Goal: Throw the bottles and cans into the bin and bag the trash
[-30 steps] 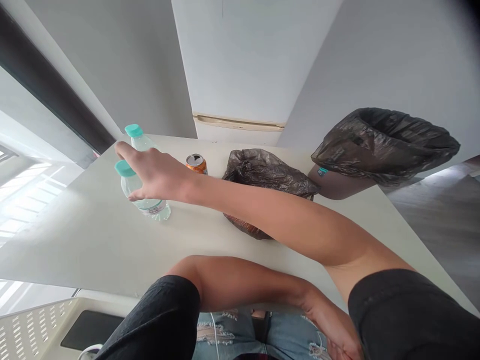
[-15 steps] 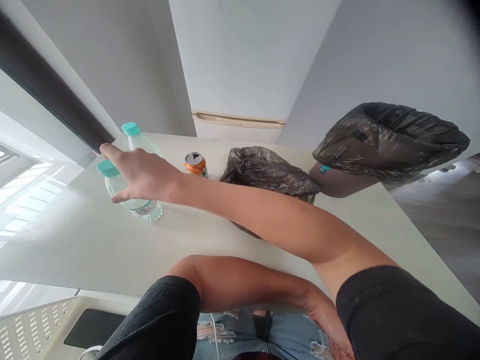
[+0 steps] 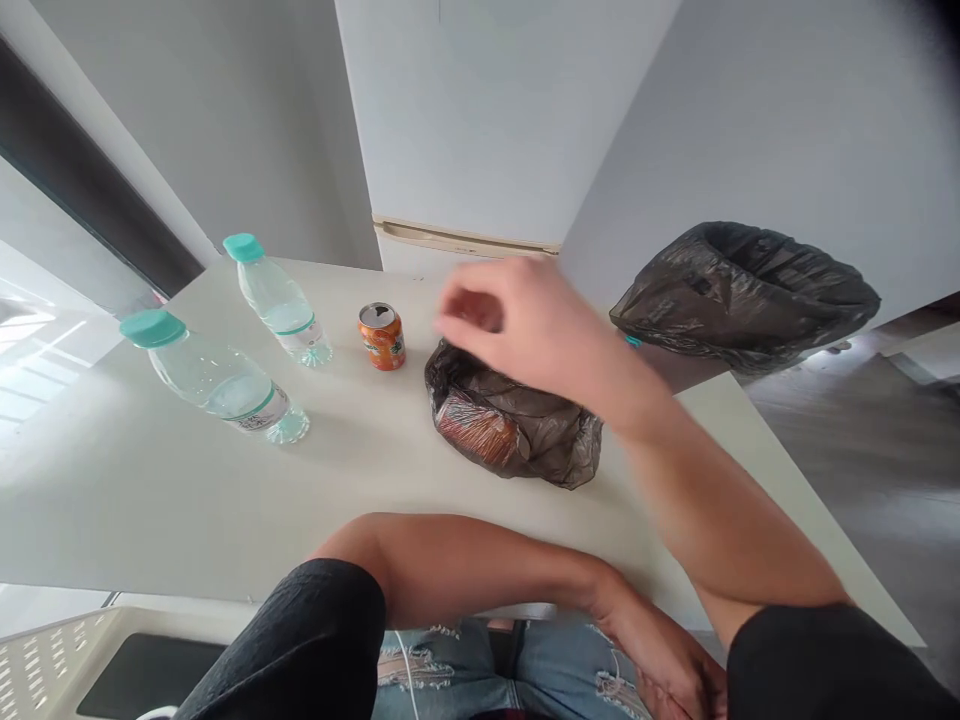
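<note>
My right hand (image 3: 517, 320) is in mid-air over a dark, translucent plastic bag (image 3: 555, 430) on the table. Its fingers curl loosely, with a gap between thumb and index finger and nothing seen in them. Something orange-red (image 3: 476, 425) shows through the bag's near side. Left of the bag stands an orange drink can (image 3: 382, 340), its top opened. Two clear plastic bottles with teal caps, a nearer one (image 3: 217, 385) and a farther one (image 3: 277, 300), stand farther left. My left hand (image 3: 679, 675) rests low by my lap; its fingers are mostly hidden.
A second dark bag (image 3: 742, 295) stands with its mouth open at the table's far right corner. Behind the white table (image 3: 360, 460) rises a white refrigerator (image 3: 472, 120). At lower left, a cream perforated basket (image 3: 52, 650) is beside a dark flat panel (image 3: 154, 675).
My right hand has moved from the bottles across to the right, above the nearer bag, and its spread fingers have curled. Both bottles still stand on the table. My left hand stays low.
</note>
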### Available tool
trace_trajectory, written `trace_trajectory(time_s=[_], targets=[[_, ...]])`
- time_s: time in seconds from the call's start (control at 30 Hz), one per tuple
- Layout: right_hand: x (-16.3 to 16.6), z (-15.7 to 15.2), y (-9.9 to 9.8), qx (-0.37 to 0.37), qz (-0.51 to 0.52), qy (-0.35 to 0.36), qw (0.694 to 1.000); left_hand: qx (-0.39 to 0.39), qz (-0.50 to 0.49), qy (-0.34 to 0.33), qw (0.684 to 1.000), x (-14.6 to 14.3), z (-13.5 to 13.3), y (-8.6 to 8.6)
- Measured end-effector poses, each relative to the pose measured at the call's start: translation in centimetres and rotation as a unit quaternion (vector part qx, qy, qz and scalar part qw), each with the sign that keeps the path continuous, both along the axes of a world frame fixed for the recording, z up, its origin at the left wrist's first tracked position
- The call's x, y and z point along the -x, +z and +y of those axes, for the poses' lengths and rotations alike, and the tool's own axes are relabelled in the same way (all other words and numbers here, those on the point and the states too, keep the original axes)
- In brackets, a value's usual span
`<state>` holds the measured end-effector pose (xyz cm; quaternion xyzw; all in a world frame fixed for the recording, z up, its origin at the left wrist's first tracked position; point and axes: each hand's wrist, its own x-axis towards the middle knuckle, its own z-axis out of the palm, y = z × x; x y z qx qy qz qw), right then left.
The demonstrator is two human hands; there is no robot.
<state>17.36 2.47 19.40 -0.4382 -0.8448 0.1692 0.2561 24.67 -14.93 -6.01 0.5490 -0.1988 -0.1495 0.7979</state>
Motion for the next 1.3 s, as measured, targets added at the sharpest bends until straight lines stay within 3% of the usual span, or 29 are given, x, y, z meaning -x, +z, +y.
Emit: trace_trajectory(time_s=[0.1, 0.17, 0.23, 0.37, 0.53, 0.7, 0.9, 1.1, 1.2, 1.3], targets=[[-6.8, -1.9, -0.4, 0.063, -0.121, -0.093, 0.986, 0.003, -0.027, -0.228, 0.973, -1.5, 0.3, 0.2], [-9.6, -2.8, -2.0, 0.126, -0.204, -0.104, 0.965, 0.003, -0.031, -0.3, 0.954, -2.2, 0.5, 0.5], [-10.3, -3.3, -4.1, 0.159, -0.26, -0.096, 0.948, 0.0, -0.026, -0.324, 0.946, -2.5, 0.7, 0.8], [-8.0, -3.4, -7.4, 0.132, -0.274, -0.08, 0.949, -0.001, -0.035, -0.331, 0.943, -2.1, 1.0, 1.2], [-5.4, -3.6, -8.1, 0.143, -0.251, -0.001, 0.958, 0.025, -0.104, -0.208, 0.972, -1.3, 0.7, 0.9], [-4.2, -3.9, -9.2, 0.126, -0.275, -0.064, 0.951, 0.037, -0.104, -0.151, 0.982, -0.8, 0.5, 0.8], [-3.6, -3.5, -10.4, 0.155, -0.273, -0.036, 0.949, 0.033, -0.078, -0.201, 0.976, -1.4, 0.7, 1.0], [-7.5, -3.9, -8.0, 0.119, -0.191, -0.051, 0.973, 0.039, -0.071, -0.186, 0.979, -1.1, 0.4, 0.6], [-10.0, -4.8, -5.8, 0.035, -0.127, -0.092, 0.987, 0.043, -0.071, -0.178, 0.981, -1.1, 0.0, 0.0], [-9.9, -5.8, -3.9, -0.069, -0.051, -0.152, 0.985, 0.029, -0.072, -0.232, 0.97, -2.0, 0.1, 0.1]])
